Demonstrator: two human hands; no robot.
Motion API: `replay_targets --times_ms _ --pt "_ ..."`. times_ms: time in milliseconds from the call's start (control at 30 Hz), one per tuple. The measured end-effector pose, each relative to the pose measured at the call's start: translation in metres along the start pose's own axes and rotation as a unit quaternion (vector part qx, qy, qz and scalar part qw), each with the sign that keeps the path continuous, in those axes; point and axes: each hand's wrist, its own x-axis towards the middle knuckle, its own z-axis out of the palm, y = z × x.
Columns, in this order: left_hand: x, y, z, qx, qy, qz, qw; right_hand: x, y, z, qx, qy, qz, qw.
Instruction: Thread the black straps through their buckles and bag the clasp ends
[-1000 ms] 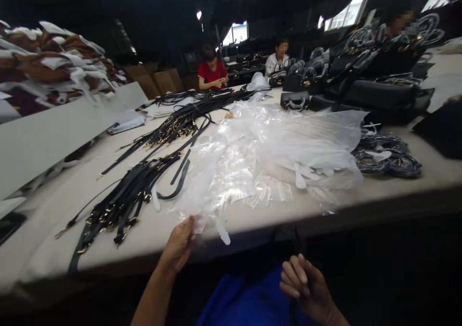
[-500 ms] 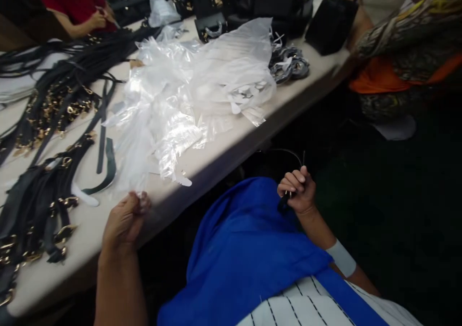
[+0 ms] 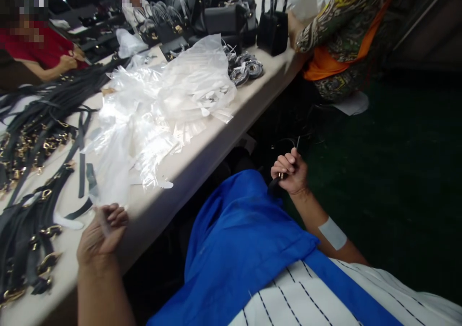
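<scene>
Pale tabletop, plastic bags just beyond left hand

Black handbags crowd the far end of the table, a bag with upright handles standing to their right. At far right is a person in a patterned top and orange apron; at far left, a person in red.

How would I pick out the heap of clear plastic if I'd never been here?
Find the long pale table, then look beyond the person's left hand. The heap of clear plastic lies between the black straps and the dark coils; its crinkled, shiny, see-through sheets set it apart from those dark neighbours.
</scene>
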Motion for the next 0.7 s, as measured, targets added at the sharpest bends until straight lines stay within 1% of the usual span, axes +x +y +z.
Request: replay_targets --times_ms 100,167,267,367,400,533,700 --pt "-0.003 -0.003 -0.003 -0.062 0.01 0.018 0.998 -0.005 0.006 0.0 -0.001 -0.008 0.017 1.0" --pt "-0.004 -0.004 -0.005 -0.08 0.017 0.029 0.996 -0.005 0.008 0.001 -0.006 -0.013 0.027 1.0" --pt "-0.004 -0.005 -0.006 -0.089 0.004 0.029 0.996 -0.005 0.008 0.006 -0.017 -0.014 0.037 0.999" --pt "-0.003 -0.005 -0.005 -0.103 -0.017 0.015 0.994 -0.003 0.01 0.011 -0.019 -0.019 0.044 0.999" --pt "-0.002 -0.005 -0.004 -0.104 -0.016 0.014 0.994 -0.003 0.011 0.011 -0.018 -0.021 0.047 0.999" --pt "0.001 -0.004 0.0 -0.094 0.018 0.017 0.995 -0.002 0.014 0.012 -0.019 -0.021 0.058 0.998" --pt "0.003 -0.004 0.0 -0.109 0.027 0.029 0.993 -0.002 0.017 0.011 -0.011 -0.008 0.064 0.998"
